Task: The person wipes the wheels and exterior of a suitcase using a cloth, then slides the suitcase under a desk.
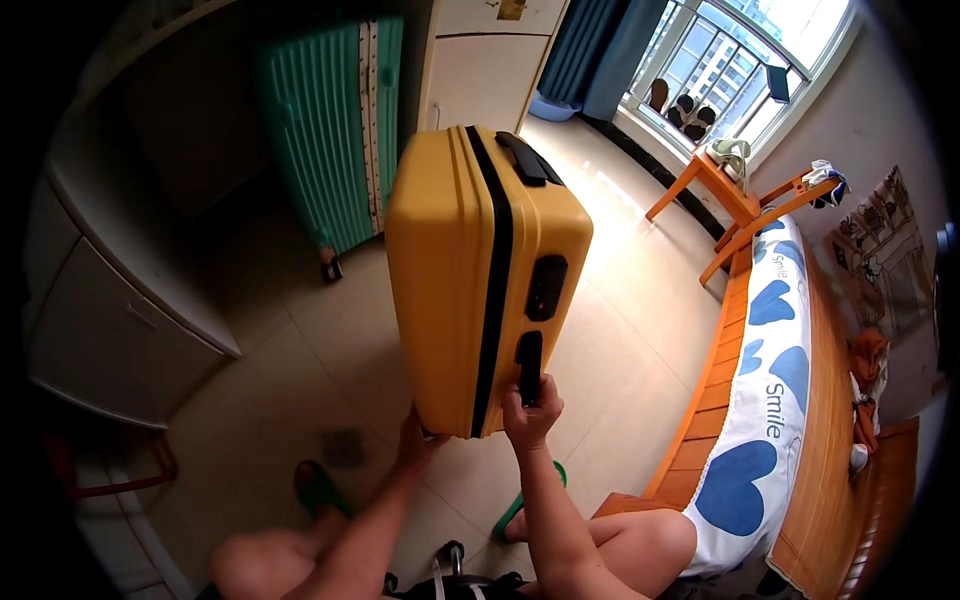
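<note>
A yellow hard-shell suitcase [440, 280] with a black zipper band stands tilted in front of me, in the middle of the view. My right hand [532, 410] is closed around the lower end of the black side handle [530, 365]. At the suitcase's lower left corner is my left hand [418, 440], its fingers mostly hidden behind and under the shell. Above the side handle sits a black lock panel [546, 288]. Another black handle [525, 158] lies on the far top end.
A green suitcase [320, 140] stands at the back left, near white cabinets [120, 310]. On the right are a wooden bench with a heart-patterned cloth [770, 400] and an orange chair [725, 190]. Green slippers [318, 488] are on my feet. A window [735, 70] is at the back right.
</note>
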`<state>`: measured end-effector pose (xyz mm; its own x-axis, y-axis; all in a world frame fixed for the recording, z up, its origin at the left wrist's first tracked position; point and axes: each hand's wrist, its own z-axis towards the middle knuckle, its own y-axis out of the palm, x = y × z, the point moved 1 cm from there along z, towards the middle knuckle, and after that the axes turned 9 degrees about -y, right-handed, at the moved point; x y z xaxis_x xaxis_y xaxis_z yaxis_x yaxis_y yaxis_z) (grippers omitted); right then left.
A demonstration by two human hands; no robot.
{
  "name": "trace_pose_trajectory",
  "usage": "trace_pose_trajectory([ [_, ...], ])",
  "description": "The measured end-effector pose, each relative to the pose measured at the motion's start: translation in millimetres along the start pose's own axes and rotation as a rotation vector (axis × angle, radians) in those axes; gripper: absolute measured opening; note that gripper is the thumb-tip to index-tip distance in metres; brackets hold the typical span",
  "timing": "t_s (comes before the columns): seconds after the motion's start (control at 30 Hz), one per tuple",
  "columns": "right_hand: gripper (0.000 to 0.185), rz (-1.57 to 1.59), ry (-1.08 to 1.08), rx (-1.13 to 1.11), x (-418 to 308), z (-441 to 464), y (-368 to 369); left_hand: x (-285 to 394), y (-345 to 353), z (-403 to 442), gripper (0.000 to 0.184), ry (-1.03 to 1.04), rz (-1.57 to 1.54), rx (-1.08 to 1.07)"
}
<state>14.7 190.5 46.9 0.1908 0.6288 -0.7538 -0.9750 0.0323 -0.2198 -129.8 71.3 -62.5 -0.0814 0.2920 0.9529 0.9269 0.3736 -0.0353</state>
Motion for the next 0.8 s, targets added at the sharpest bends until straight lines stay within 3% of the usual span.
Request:
trace_pose_trajectory([
  [0.13, 0.015, -0.021, 0.075, -0.087, 22.4, -46.5, -10.7, -16.3, -27.8, 13.6, 0.064, -0.136, 0.179, 0.007],
  [0.23, 0.018, 0.037, 0.055, -0.093, 25.8, -75.6, -15.5, -37.9, -55.6, 27.0, 0.046, -0.06, 0.274, -0.096],
  [0.3, 0.023, 0.049, 0.063, -0.092, 28.3, -85.5, -17.7, -40.0, -68.3, 32.4, 0.038, 0.07, 0.659, -0.054],
  [0.33, 0.024, 0.035, 0.059, -0.089, 27.1, -85.0, -19.9, -17.2, -67.7, 26.6, 0.038, 0.071, 0.664, -0.051],
  [0.4, 0.029, 0.0, 0.066, -0.103, 23.9, -85.3, -26.7, 66.6, -55.9, 7.1, 0.039, -0.177, 0.326, 0.102],
  [0.43, 0.029, -0.005, 0.059, -0.095, 22.7, -83.4, -28.9, 88.0, -51.4, 5.6, 0.039, -0.167, 0.327, 0.096],
  [0.5, 0.029, -0.089, 0.055, -0.12, 18.4, -82.5, -30.2, 123.2, -45.5, 0.3, 0.048, 0.003, -0.014, 0.253],
  [0.57, 0.03, -0.105, 0.114, -0.133, 15.6, -84.2, -32.9, 156.3, -38.0, -8.2, 0.054, 0.072, -0.155, 0.217],
  [0.63, 0.036, -0.399, 0.076, -0.192, 12.5, -85.6, -37.1, 183.3, -31.6, -17.2, 0.062, 0.141, -0.293, 0.191],
  [0.7, 0.056, -0.436, 0.304, -0.156, 0.2, -86.6, -48.2, 206.6, -22.1, -24.5, 0.075, 0.18, -0.502, 0.067],
  [0.73, 0.064, -0.419, 0.267, -0.101, 0.1, -85.5, -47.8, 219.8, -18.9, -28.6, 0.086, 0.154, -0.537, 0.024],
  [0.8, 0.073, -0.394, 0.223, -0.052, -2.3, -79.7, -48.7, 237.9, -13.0, -28.9, 0.086, 0.149, -0.448, 0.035],
])
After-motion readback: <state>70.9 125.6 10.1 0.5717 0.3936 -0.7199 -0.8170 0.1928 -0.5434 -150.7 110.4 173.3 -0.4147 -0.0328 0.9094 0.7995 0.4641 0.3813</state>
